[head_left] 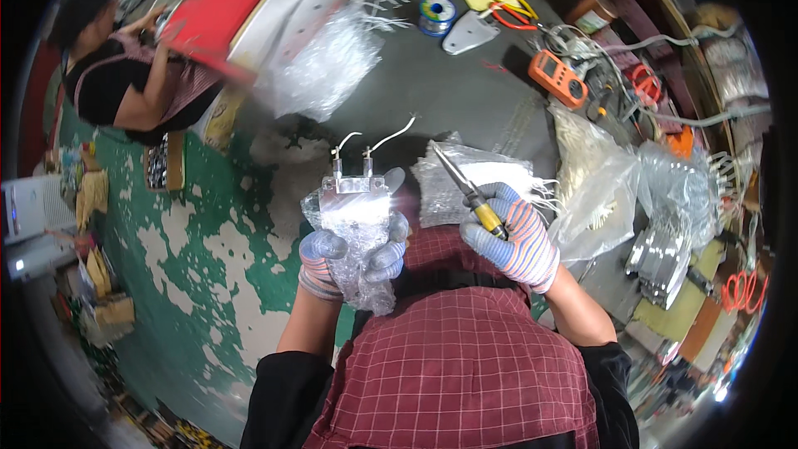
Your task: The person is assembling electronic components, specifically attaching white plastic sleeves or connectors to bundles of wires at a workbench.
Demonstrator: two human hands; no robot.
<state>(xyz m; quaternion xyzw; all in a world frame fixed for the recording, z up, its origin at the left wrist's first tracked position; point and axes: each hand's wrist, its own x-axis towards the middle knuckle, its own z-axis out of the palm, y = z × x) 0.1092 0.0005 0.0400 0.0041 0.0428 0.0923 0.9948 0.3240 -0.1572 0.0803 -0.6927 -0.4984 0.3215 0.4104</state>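
My left hand [353, 256], in a striped grey-fingered glove, is closed round a metal block [356, 208] in clear bubble wrap [366, 278]. Two short metal terminals stand at its top end, each with a white wire [395, 135] curving away. To the right, my right hand [515, 237], gloved alike, grips a slim tool [459, 173] with a tapering metal tip and a yellow-and-black handle. Its tip points up and left, apart from the block. Beneath that tool lies another bubble-wrapped bundle [445, 199] with white wire ends on its right side.
A larger bubble-wrapped bundle [320, 75] lies on the grey table [399, 75]. Beyond are a solder spool [436, 15] and an orange meter [557, 79]. Bags of white parts [586, 183] and wrapped metal pieces [661, 262] fill the right. Another person [125, 75] works at the far left.
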